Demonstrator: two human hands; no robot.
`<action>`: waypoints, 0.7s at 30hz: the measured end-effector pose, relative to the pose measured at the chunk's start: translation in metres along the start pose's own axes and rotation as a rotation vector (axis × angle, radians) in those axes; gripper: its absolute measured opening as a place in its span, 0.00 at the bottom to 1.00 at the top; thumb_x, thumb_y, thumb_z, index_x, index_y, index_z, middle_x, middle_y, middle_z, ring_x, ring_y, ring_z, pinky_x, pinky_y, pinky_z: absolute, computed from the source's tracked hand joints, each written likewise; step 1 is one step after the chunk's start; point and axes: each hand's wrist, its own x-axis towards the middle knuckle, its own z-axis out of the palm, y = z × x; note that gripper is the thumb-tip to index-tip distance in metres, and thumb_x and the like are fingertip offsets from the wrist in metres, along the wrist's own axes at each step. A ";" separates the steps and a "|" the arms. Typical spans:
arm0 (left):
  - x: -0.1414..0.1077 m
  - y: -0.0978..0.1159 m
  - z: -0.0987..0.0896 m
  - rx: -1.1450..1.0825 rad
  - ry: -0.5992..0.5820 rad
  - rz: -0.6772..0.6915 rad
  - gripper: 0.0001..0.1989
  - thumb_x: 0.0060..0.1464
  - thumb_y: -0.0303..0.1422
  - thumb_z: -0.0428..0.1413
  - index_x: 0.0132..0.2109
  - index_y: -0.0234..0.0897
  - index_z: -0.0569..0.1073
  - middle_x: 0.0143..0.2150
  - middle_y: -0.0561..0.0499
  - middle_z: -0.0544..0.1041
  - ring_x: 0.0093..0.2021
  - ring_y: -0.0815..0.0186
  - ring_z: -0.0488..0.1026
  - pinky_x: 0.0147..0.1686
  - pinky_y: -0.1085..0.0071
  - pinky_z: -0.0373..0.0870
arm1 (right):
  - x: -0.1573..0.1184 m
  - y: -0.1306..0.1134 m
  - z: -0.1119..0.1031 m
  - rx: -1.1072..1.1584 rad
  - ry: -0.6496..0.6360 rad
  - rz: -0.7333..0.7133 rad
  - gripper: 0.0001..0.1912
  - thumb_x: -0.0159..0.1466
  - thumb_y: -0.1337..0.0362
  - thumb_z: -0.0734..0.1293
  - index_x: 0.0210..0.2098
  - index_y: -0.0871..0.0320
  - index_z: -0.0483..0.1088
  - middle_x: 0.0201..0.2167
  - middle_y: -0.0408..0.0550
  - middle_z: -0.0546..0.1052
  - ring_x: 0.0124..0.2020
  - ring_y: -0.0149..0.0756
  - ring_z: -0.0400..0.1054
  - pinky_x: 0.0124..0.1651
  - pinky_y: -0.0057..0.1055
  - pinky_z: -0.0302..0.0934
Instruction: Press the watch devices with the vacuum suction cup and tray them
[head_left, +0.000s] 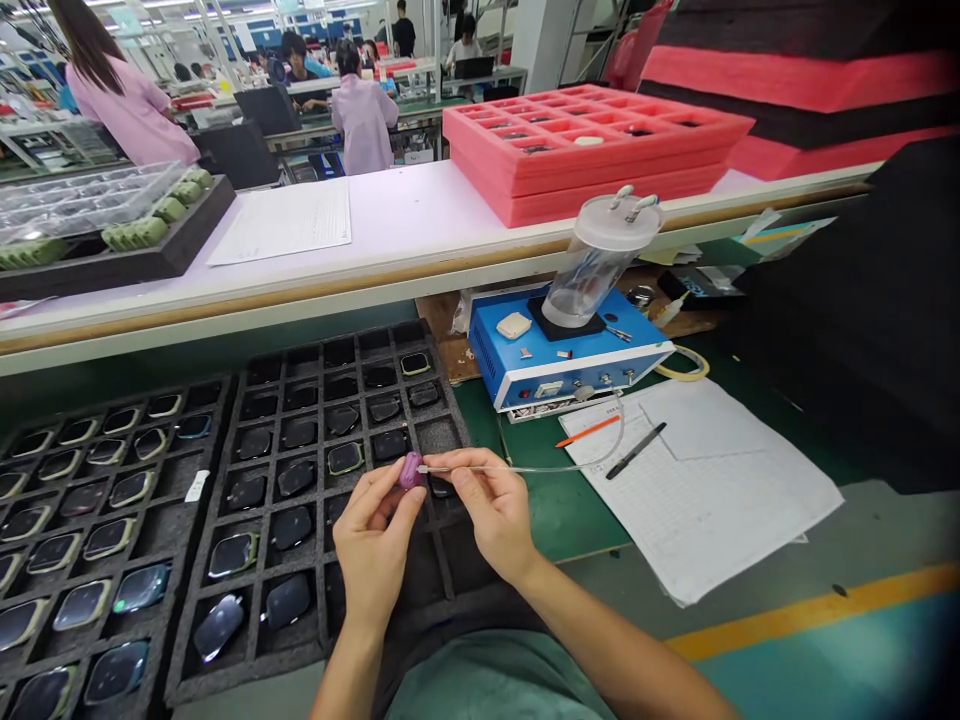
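As my hands work above the black foam tray [324,610] of dark-faced units [296,527], my left hand [375,540] holds a small purple part [411,470], fingers clamped on it. My right hand [491,510], fingers pinched together, grips a clear tube [525,469] whose metal tip [424,468] reaches the part; the tube runs right to a blue dispenser [570,350].

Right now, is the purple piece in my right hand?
No, the purple piece is pinched in your left hand, while your right hand holds the clear tube beside it.
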 end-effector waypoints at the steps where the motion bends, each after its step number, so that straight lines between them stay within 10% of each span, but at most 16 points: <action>1: 0.000 0.000 0.000 0.002 0.001 -0.003 0.17 0.49 0.35 0.69 0.47 0.40 0.84 0.46 0.45 0.80 0.46 0.59 0.80 0.46 0.67 0.80 | 0.000 0.000 0.000 0.001 -0.001 0.003 0.11 0.69 0.54 0.69 0.40 0.55 0.76 0.42 0.50 0.82 0.46 0.41 0.79 0.53 0.41 0.74; 21: 0.004 -0.003 0.000 0.060 0.028 0.036 0.17 0.49 0.36 0.69 0.47 0.41 0.83 0.48 0.47 0.81 0.48 0.61 0.79 0.51 0.67 0.78 | 0.007 -0.003 0.003 0.054 -0.039 0.001 0.11 0.69 0.54 0.68 0.40 0.56 0.75 0.42 0.51 0.82 0.46 0.40 0.78 0.55 0.40 0.73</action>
